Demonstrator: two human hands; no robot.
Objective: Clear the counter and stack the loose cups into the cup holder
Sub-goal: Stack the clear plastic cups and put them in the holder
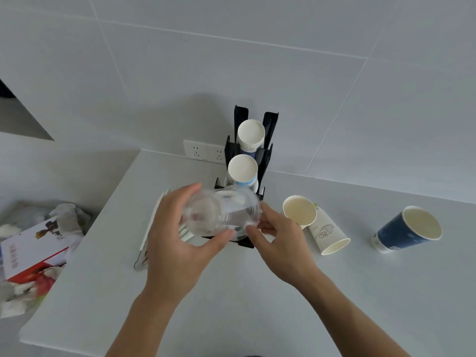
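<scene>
White tiled wall behind, with a double socket (207, 152) low on it; pale grey worktop (257, 292) in front of you. Off its left edge sits a bin of crumpled paper and a red-and-white carton (33, 253).

Black slotted plastic cup holder (253, 150) stands at the wall end of the worktop. Two slots carry white paper cups, mouths tipped toward you: upper (251, 134), lower (242, 168). The front slot is hidden behind your hands, so I can't tell its contents.

Loose on the worktop, right of the holder: dark blue paper cup (404, 231) lying on its side, well apart; white printed paper cup (328, 234) on its side; plain cream paper cup (300, 210) touching that one.

Clear plastic cup (221, 212) is off the worktop, held sideways just in front of the holder's base. Your left hand (177, 235) has a wrapped grip on its base end, thumb under. Your right hand (278, 235) pinches the rim end with the fingertips (253, 229).

Handling, my read: very light, thin-walled, slick, and it buckles if squeezed. Hold it at the rim or base, where it's stiffest, not mid-wall. Light pressure only. Paper cups are also light but grippier; take them near the rolled rim.

White flat strip and tongs-like item (144, 253) lie at your left hand, partly hidden.
</scene>
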